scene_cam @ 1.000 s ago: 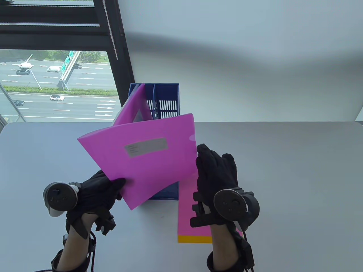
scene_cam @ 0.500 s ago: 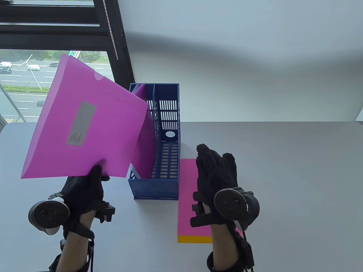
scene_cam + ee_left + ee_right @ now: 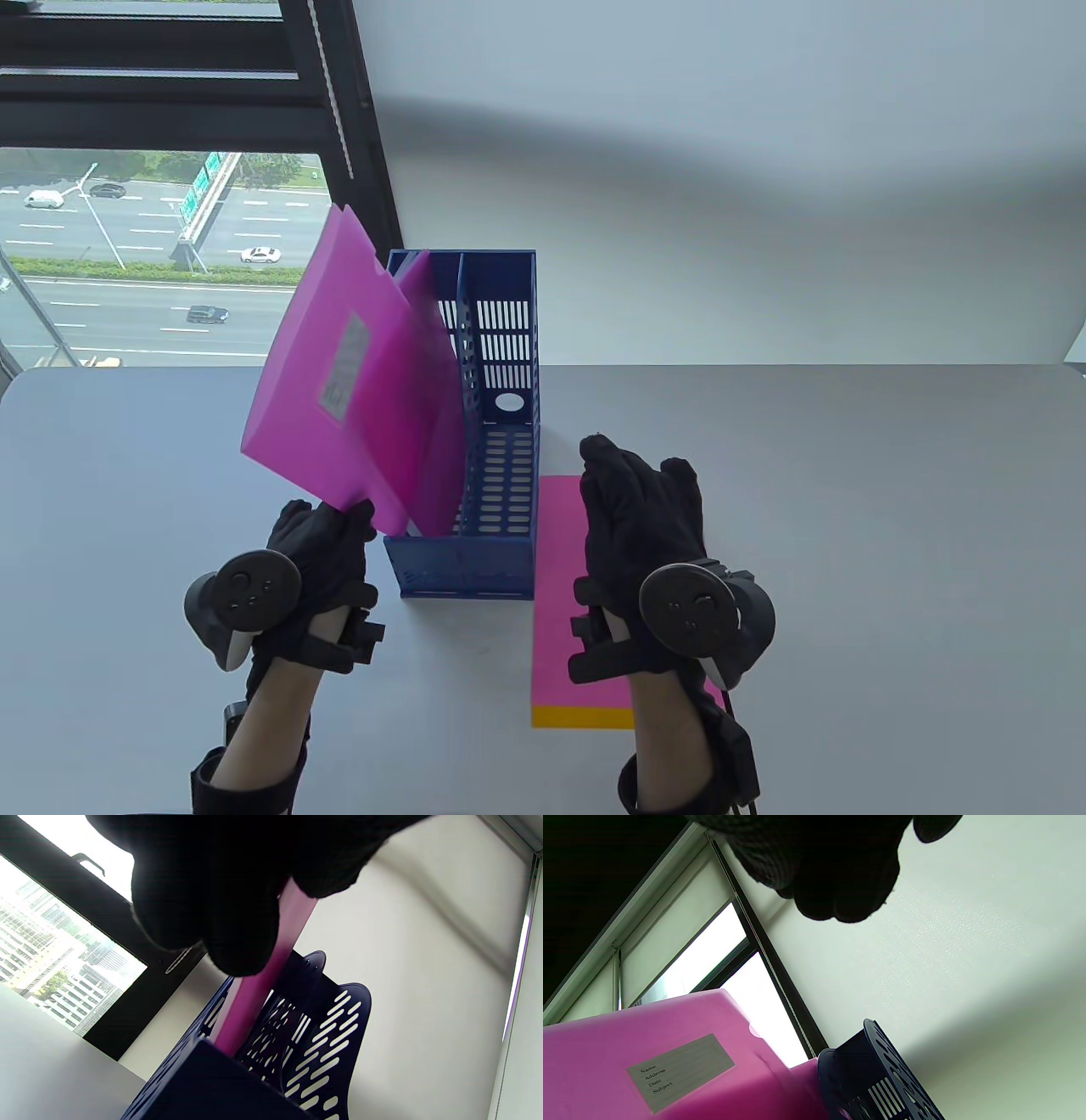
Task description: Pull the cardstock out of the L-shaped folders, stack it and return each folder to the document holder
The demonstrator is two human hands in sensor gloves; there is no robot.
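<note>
The left hand (image 3: 318,543) pinches the near corner of a translucent magenta L-shaped plastic folder (image 3: 339,382), tilted into the left compartment of the blue perforated plastic document holder (image 3: 501,475). The right hand (image 3: 645,526) lies flat, fingers straight, on the pink cardstock stack (image 3: 560,586) just right of the holder.

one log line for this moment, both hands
left hand grips pink folder, lowering it into blue document holder | right hand rests on cardstock stack
</note>
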